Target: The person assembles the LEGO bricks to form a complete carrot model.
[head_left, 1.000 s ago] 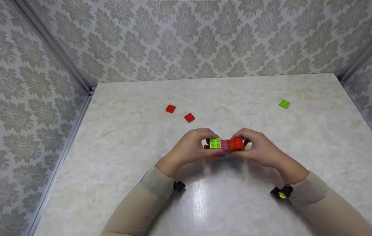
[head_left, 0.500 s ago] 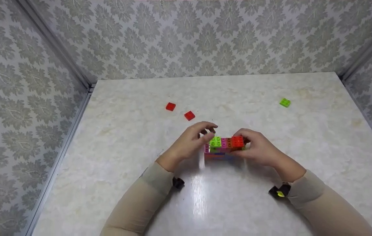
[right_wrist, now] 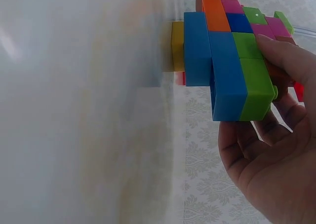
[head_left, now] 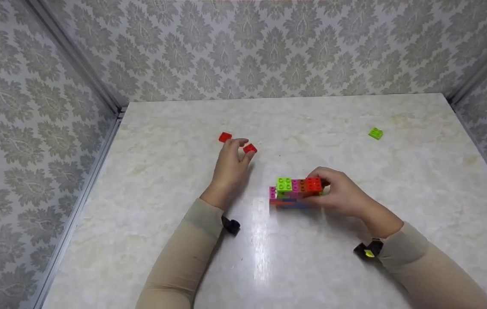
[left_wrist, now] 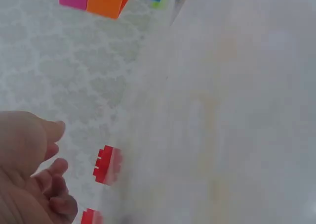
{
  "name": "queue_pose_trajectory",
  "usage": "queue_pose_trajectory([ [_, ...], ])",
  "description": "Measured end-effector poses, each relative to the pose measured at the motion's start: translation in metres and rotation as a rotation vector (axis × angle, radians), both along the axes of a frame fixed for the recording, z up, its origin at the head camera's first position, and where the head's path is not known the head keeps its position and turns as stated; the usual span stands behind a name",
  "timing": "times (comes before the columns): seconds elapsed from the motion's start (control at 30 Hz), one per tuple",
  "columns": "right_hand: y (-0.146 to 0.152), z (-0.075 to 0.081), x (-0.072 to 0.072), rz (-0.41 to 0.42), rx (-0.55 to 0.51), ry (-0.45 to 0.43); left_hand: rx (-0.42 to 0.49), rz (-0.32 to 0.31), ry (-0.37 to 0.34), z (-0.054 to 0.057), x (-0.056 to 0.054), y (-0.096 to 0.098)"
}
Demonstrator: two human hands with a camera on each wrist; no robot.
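My right hand (head_left: 344, 195) grips the right end of a stack of colourful toy building bricks (head_left: 295, 186), thumb on the near side and fingers behind. In the right wrist view the stack (right_wrist: 227, 61) shows blue, green, orange, pink and yellow bricks, with the thumb pressed against its side. Further up the table, my left hand (head_left: 229, 167) reaches over a small red brick (head_left: 249, 148), thumb and forefinger spread on either side of it. From the left wrist, that hand (left_wrist: 29, 169) has loosely bent fingers and a gap before the red brick (left_wrist: 106, 165).
A second red brick (head_left: 225, 137) lies just beyond my left hand. Far right on the marbled table (head_left: 161, 141) sits a green brick (head_left: 376, 133). Patterned wall panels (head_left: 269, 47) enclose the back and both sides.
My left hand has let go of the stack's left end and moved up and left to the nearer red brick. The right hand keeps its hold on the stack.
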State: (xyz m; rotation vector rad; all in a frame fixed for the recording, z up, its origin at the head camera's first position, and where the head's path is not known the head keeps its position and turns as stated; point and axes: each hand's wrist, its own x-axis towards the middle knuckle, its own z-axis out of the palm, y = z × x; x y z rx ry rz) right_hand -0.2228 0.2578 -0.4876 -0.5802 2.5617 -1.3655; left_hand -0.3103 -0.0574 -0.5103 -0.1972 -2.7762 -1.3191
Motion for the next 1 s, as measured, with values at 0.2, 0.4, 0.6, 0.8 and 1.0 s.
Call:
queue_pose_trajectory([
  [0.2,0.0,-0.001,0.0,0.003,0.001,0.009,-0.098,0.07,-0.038,-0.011,-0.008,-0.001],
  [0.4,0.0,0.0,-0.001,0.007,0.005,0.008,-0.187,0.091,-0.005,-0.015,-0.012,-0.001],
  [0.6,0.001,0.0,0.0,0.002,-0.008,0.016,-0.262,0.105,0.006,-0.015,-0.015,0.003],
  [0.8,0.001,0.0,-0.001,0.013,0.013,0.026,-0.283,0.139,0.027,-0.016,-0.016,0.005],
  [1.0,0.001,0.0,-0.001,0.014,0.014,0.028,-0.11,0.123,0.028,-0.013,-0.013,0.004],
])
